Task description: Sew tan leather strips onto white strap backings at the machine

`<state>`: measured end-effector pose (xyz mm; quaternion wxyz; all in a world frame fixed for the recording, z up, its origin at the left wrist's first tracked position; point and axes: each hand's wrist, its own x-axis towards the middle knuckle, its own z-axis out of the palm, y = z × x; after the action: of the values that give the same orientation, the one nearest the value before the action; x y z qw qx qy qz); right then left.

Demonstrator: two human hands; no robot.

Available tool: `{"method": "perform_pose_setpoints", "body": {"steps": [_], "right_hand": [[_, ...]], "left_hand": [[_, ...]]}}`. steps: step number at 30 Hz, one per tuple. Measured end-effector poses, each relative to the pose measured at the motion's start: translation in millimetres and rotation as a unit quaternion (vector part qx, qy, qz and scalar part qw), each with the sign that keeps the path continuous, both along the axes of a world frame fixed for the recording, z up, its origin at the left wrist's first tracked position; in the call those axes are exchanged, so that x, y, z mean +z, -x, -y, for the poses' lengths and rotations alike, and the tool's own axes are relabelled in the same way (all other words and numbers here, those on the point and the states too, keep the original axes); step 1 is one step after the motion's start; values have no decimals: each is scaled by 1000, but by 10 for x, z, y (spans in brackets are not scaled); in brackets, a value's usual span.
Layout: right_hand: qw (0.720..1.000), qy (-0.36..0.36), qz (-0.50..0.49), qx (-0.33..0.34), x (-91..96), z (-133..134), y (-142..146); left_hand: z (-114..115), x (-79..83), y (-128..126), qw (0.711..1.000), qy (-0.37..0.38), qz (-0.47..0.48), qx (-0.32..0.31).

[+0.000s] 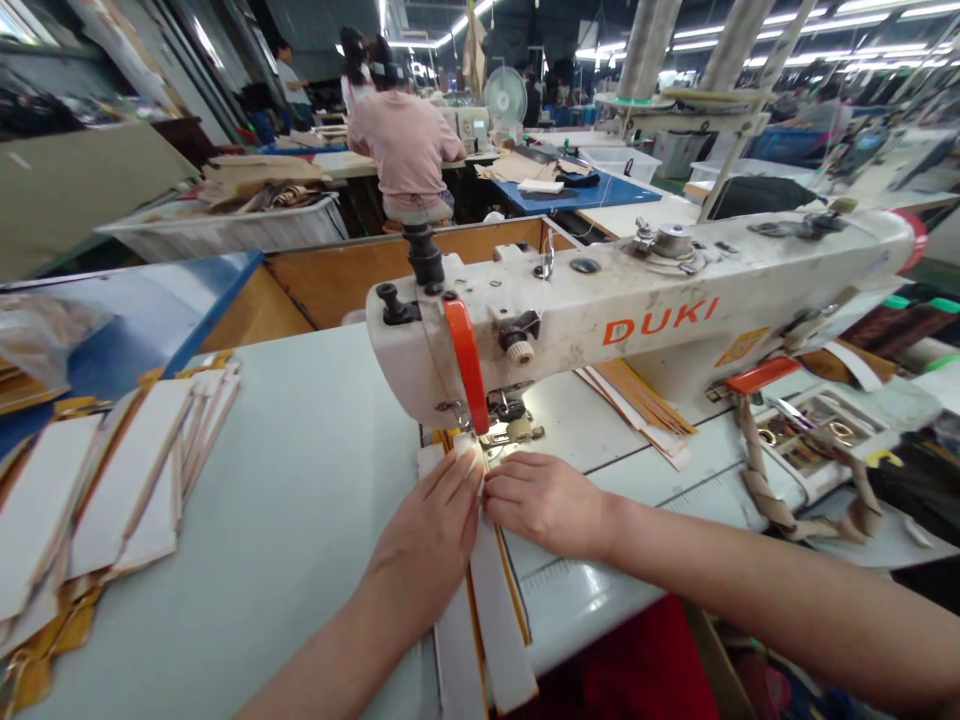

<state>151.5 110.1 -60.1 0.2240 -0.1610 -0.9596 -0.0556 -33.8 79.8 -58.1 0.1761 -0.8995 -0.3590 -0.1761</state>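
Observation:
My left hand (429,530) lies flat on white strips edged in tan-yellow, its fingers stretched toward the needle area of a white sewing machine (570,310). One long strip (504,630) runs from under my hands toward me, with another strip (456,660) beside it on the left. My right hand (551,503) is closed, fingers curled and pressed at the right edge of the strip, just in front of the presser foot (516,435). An orange-red guard (466,365) hangs above the fingertips. The exact needle point is hidden.
Stacked strips (131,480) lie on the table at left. More strips (637,400) rest behind the needle, under the machine arm. A parts tray (817,435) and a brown strap (761,495) sit at right. Ahead, a person in pink (409,140) sits with their back to me.

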Motion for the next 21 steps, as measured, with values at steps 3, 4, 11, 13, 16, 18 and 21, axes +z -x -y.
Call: {"method": "perform_pose_setpoints", "body": {"steps": [3, 4, 11, 13, 16, 18, 21], "right_hand": [[1000, 9, -6, -4, -25, -51, -2], [1000, 12, -9, -7, -33, -57, -1], [1000, 9, -25, -10, -46, -74, -1], [999, 2, -30, -13, -40, -81, -1], [999, -3, -35, -16, -28, -87, 0], [999, 0, -29, -16, -22, -86, -1], [1000, 13, -16, -18, -20, -80, -3]], "left_hand": [[-54, 9, -1, 1000, -2, 7, -4], [-60, 7, 6, 1000, 3, 10, -4], [-73, -13, 44, 998, 47, 37, 4], [-84, -9, 40, 998, 52, 41, 3], [-100, 0, 34, 998, 47, 42, -2], [-106, 7, 31, 998, 46, 45, -4], [-113, 20, 23, 998, 46, 45, -2]]}}
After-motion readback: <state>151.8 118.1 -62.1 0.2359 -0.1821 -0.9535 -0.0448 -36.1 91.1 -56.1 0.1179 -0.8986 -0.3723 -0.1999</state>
